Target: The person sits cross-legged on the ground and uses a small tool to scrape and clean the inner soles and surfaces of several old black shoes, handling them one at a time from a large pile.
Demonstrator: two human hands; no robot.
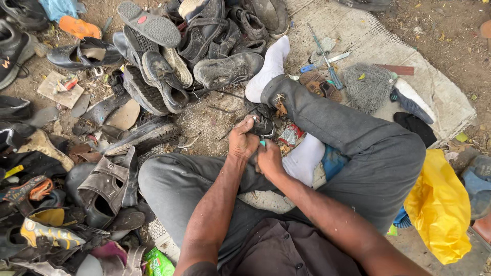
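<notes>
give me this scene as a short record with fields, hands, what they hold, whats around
setting: person seated cross-legged on a woven mat on dirt ground
left hand: left hand grips a small dark shoe piece
right hand: right hand close beside it, holding a small tool with a teal handle
clothing: grey trousers, white socks
left of person: heap of worn shoes and sandals
on the mat: screwdriver, bundle of grey thread
right of person: yellow plastic bag
</notes>
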